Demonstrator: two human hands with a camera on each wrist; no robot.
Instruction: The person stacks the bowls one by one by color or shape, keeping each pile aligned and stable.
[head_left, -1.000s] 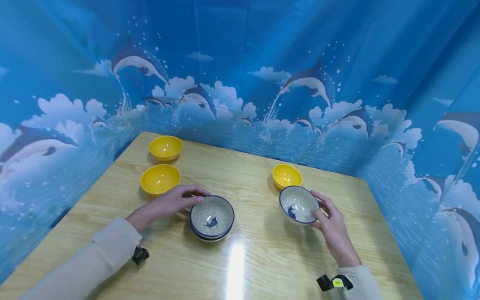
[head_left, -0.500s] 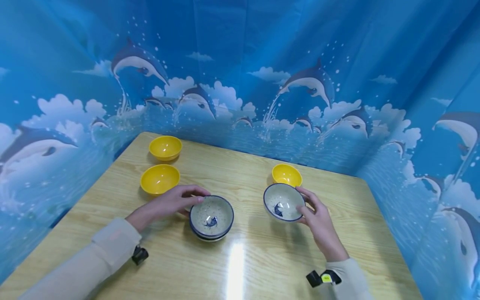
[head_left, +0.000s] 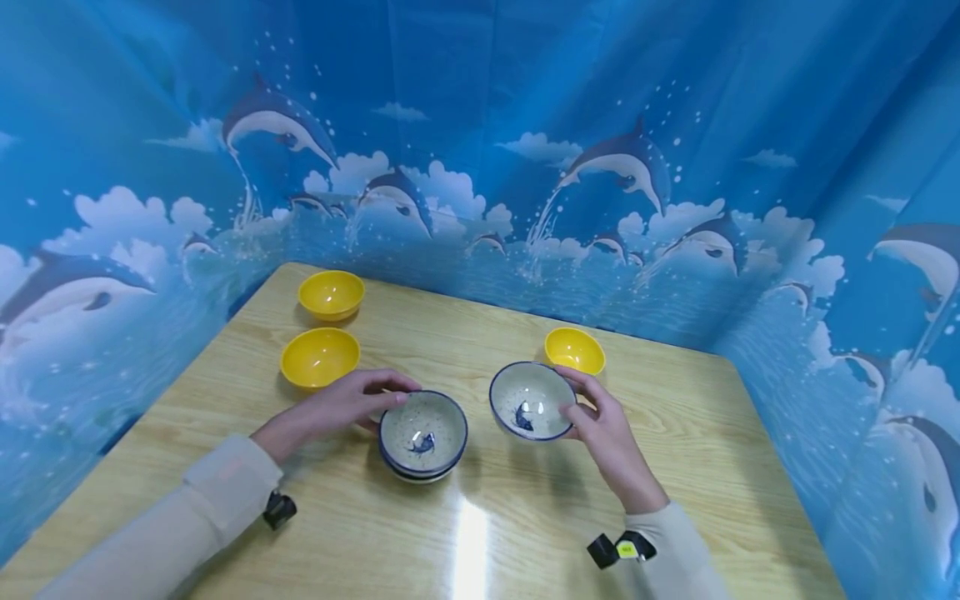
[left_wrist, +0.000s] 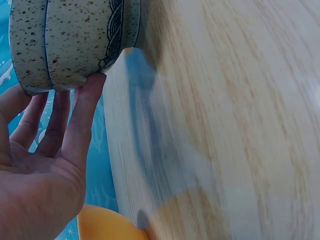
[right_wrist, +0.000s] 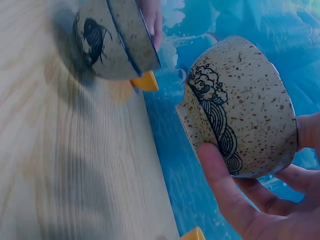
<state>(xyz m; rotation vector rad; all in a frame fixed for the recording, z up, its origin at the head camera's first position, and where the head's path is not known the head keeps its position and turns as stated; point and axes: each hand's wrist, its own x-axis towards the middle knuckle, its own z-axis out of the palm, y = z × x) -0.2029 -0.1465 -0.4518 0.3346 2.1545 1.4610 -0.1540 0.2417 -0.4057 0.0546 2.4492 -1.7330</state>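
Two nested speckled bowls point(head_left: 424, 433) with blue rims stand on the table left of centre in the head view. My left hand point(head_left: 348, 408) grips this stack at its left side, thumb at the rim; in the left wrist view its fingers point(left_wrist: 90, 100) touch the side of the stacked bowls point(left_wrist: 75, 40). My right hand point(head_left: 611, 437) pinches a third speckled bowl point(head_left: 531, 402) by its right side and holds it above the table, just right of the stack. The right wrist view shows this bowl point(right_wrist: 242, 110) apart from the stack point(right_wrist: 117, 40).
Two yellow bowls point(head_left: 331, 296) point(head_left: 320, 358) stand at the table's back left, one behind the other. Another yellow bowl point(head_left: 576, 351) stands behind the held bowl. A blue dolphin curtain point(head_left: 480, 150) surrounds the wooden table point(head_left: 360, 542) at the back and sides.
My right hand has carried its bowl leftward, closer to the stack, uncovering more of the yellow bowl behind it. My left hand and the stack have stayed in place.
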